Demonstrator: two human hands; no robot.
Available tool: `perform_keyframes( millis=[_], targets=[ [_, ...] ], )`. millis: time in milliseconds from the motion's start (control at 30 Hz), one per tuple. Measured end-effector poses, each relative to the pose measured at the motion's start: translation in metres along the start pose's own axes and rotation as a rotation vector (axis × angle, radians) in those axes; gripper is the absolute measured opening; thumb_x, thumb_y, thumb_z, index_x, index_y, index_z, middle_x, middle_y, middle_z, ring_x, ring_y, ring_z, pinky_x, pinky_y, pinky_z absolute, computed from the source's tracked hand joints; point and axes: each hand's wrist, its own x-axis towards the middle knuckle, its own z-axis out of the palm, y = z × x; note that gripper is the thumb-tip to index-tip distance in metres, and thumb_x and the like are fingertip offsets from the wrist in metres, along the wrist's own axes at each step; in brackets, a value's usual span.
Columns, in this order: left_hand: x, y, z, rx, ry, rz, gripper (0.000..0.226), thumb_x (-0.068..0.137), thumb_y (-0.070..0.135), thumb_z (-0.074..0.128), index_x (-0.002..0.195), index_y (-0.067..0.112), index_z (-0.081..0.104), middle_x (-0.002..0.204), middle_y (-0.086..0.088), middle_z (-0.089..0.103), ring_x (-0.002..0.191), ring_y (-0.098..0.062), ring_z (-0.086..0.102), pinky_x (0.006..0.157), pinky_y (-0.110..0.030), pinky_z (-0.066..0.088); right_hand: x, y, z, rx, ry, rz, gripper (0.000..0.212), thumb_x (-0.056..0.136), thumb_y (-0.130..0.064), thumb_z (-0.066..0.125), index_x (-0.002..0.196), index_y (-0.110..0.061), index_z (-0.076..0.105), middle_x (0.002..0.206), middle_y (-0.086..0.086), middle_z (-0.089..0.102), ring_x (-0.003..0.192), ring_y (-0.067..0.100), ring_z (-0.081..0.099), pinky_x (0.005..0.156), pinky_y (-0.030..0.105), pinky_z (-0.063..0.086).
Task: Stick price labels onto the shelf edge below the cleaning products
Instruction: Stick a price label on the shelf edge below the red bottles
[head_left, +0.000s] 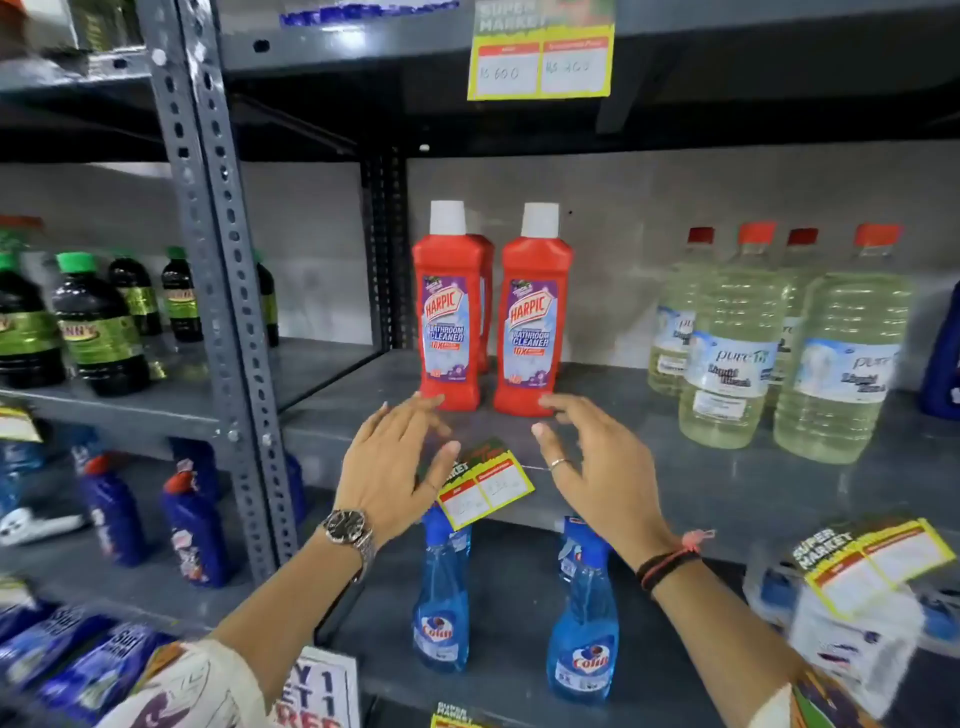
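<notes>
Grey metal shelf, two red Harpic bottles, clear liquid bottles standing on it

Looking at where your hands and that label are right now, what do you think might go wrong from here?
1. The price label sits tilted on the shelf edge with neither hand gripping it, so it may set crooked or peel off.
2. The left hand and right hand hover close to the two red Harpic bottles; a reach forward could topple them.
3. The label hangs over the blue spray bottles below, possibly confusing which product it prices.
</notes>
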Motion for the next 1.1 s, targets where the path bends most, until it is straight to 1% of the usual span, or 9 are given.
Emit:
perform_keyframes(
  millis=[233,400,600,700,767,833,933,1033,1100],
  targets=[
    [-0.024,-0.031,0.016,0.040,-0.015,0.029,0.026,0.084,0.051,0.047,0.085,0.026,0.055,0.126,0.007,0.060,0.123,-0.014,0.050,0.108,-0.035,0.030,-0.014,-0.013,0.038,-0.009,0.032,0.049,0.023,0.089,-0.043,0.052,0.108,-0.034,0.060,0.110,-0.019,0.069,0.097,0.005,0.065,0.067,0.033,0.056],
    [-0.022,-0.043,0.014,0.002,0.000,0.046,0.027,0.078,0.051,0.057,0.082,0.024,0.058,0.125,0.005,0.062,0.118,-0.014,0.055,0.103,-0.033,0.039,-0.015,-0.025,0.054,-0.083,0.097,0.120,0.019,0.089,-0.040,0.055,0.105,-0.034,0.063,0.096,-0.017,0.072,0.083,0.007,0.067,0.056,0.026,0.047],
    [-0.017,-0.055,0.013,-0.051,-0.075,0.114,0.025,0.083,0.050,0.050,0.080,0.030,0.064,0.127,0.012,0.060,0.119,-0.013,0.053,0.099,-0.033,0.039,-0.012,-0.032,0.060,-0.154,0.155,0.192,0.007,0.089,-0.033,0.057,0.089,-0.031,0.063,0.079,-0.013,0.071,0.069,0.007,0.065,0.046,0.027,0.046],
    [-0.014,-0.059,0.015,-0.125,-0.089,0.154,0.024,0.086,0.044,0.044,0.088,0.028,0.061,0.127,0.015,0.059,0.122,-0.011,0.050,0.103,-0.033,0.040,-0.014,-0.034,0.061,-0.235,0.120,0.166,0.011,0.094,-0.032,0.048,0.087,-0.028,0.056,0.079,-0.009,0.067,0.060,0.014,0.061,0.044,0.024,0.036],
    [-0.012,-0.058,0.010,-0.168,-0.064,0.154,0.023,0.087,0.041,0.041,0.091,0.027,0.060,0.119,0.013,0.065,0.117,-0.012,0.055,0.093,-0.032,0.046,-0.015,-0.035,0.062,-0.307,0.089,0.145,0.016,0.096,-0.032,0.041,0.086,-0.027,0.053,0.084,-0.008,0.063,0.056,0.018,0.056,0.044,0.022,0.027],
    [-0.010,-0.058,0.004,-0.213,-0.032,0.156,0.019,0.088,0.039,0.041,0.090,0.027,0.056,0.095,0.008,0.071,0.096,-0.019,0.065,0.069,-0.031,0.050,-0.015,-0.039,0.062,-0.324,0.092,0.155,0.018,0.097,-0.031,0.038,0.087,-0.025,0.052,0.088,-0.007,0.062,0.056,0.019,0.055,0.044,0.020,0.025],
    [-0.003,-0.057,-0.003,-0.244,-0.071,0.156,0.023,0.089,0.043,0.034,0.091,0.026,0.049,0.060,0.010,0.053,0.057,-0.024,0.059,0.047,-0.030,0.043,-0.012,-0.042,0.057,-0.286,0.099,0.194,0.017,0.097,-0.029,0.039,0.090,-0.021,0.052,0.089,-0.006,0.062,0.063,0.021,0.058,0.045,0.023,0.030],
    [0.001,-0.060,-0.003,-0.240,-0.119,0.178,0.020,0.086,0.044,0.037,0.088,0.028,0.048,0.070,0.007,0.067,0.057,-0.021,0.060,0.049,-0.034,0.050,-0.015,-0.038,0.051,-0.254,0.032,0.192,0.009,0.093,-0.027,0.047,0.089,-0.024,0.054,0.096,-0.010,0.064,0.071,0.016,0.062,0.051,0.027,0.041],
    [-0.001,-0.066,0.000,-0.258,-0.147,0.203,0.013,0.083,0.043,0.046,0.084,0.031,0.048,0.089,0.009,0.072,0.075,-0.016,0.066,0.057,-0.035,0.054,-0.020,-0.037,0.047,-0.228,-0.033,0.173,0.006,0.089,-0.027,0.051,0.084,-0.027,0.055,0.105,-0.014,0.061,0.071,0.011,0.062,0.054,0.027,0.047]
  ],
)
